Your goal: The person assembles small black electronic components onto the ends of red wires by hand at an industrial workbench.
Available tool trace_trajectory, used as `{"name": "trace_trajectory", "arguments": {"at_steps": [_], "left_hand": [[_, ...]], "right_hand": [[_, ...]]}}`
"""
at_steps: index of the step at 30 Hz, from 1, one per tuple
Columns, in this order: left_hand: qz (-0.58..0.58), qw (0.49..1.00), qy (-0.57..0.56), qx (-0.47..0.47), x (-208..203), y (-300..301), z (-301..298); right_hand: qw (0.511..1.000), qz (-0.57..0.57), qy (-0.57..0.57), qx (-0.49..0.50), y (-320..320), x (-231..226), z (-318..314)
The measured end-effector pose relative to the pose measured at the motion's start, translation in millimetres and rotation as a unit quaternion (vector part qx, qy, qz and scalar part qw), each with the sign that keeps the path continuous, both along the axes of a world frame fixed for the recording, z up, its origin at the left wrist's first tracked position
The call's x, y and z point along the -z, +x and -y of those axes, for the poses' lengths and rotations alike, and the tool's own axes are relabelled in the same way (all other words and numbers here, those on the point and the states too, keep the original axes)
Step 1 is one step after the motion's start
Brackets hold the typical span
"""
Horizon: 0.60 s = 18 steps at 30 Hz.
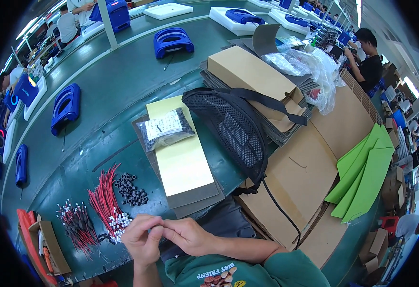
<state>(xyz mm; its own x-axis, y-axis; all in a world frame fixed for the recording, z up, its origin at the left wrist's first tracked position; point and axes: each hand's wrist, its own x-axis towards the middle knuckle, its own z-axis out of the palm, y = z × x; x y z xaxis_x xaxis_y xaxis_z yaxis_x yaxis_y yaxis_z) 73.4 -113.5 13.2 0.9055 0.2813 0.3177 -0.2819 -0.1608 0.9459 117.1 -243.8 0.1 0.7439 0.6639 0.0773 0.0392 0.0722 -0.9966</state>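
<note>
Both hands, left hand (142,239) and right hand (186,235), pinch a small part between fingertips; best kept close above the red wires (105,201), grip steady

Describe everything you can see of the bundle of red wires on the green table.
The bundle of red wires lies flat on the green table, fanned out, thin and flexible-looking. White connectors cap the near ends, just beyond the left hand. Small black tubes lie to its right, a darker red-and-black wire bundle to its left.

Red wire bundle (105,201) beside hands
</note>
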Motion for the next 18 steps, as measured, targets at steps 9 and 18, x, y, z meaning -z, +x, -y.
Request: {"name": "trace_trajectory", "arguments": {"at_steps": [9, 18], "left_hand": [[0.000, 0.997, -0.082, 0.013, 6.3, -3.8, -2.5], [-0.022, 0.854, -0.516, 0.064, 17.9, 6.6, 7.8]], "right_hand": [[0.976, -0.199, 0.058, -0.061, 0.6, 1.4, 2.7], [0.981, -0.178, 0.048, 0.065, -2.6, -6.1, 13.5]]}}
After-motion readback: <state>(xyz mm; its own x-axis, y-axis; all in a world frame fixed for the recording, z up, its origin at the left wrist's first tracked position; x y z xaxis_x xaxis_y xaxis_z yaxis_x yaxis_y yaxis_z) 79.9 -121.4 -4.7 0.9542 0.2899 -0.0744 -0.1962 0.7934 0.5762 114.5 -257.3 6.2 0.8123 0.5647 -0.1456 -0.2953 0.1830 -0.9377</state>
